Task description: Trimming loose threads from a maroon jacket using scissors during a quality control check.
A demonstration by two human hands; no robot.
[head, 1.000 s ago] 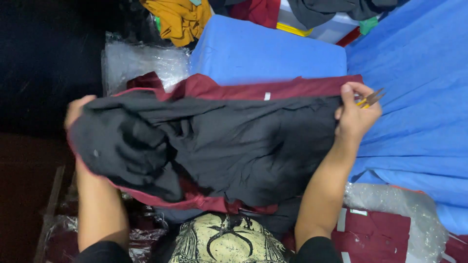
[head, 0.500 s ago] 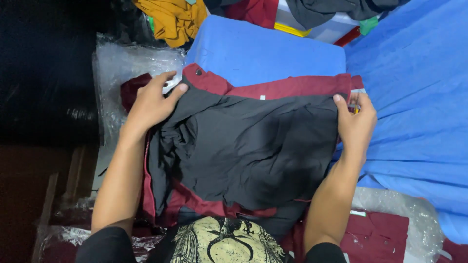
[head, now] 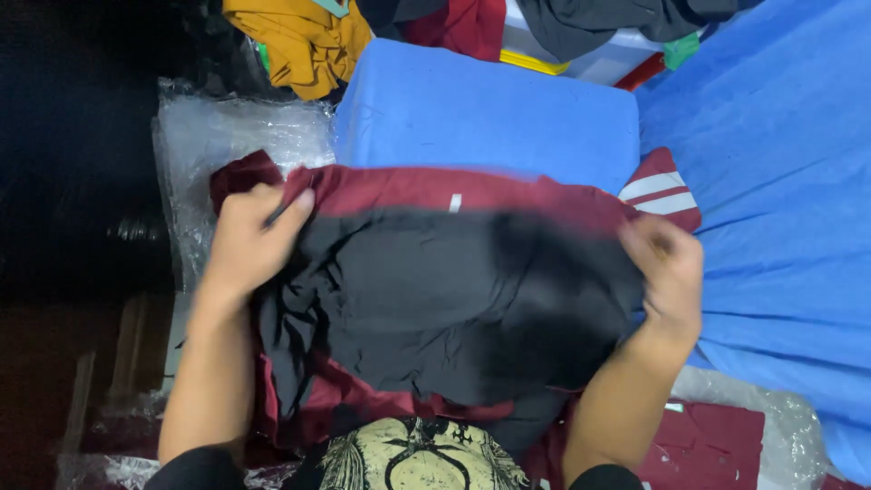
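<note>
Black-and-maroon garment [head: 435, 299] spread between left hand [head: 249, 245] and right hand [head: 667, 268] (both gripping edges)

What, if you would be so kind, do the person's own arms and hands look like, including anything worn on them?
Both forearms are bare from the wrists up; the left hand and right hand wear no gloves, and no rings, watch or bracelets show, though the right one is motion-blurred. Short black sleeves end near the elbows at the bottom edge of the view.
</note>
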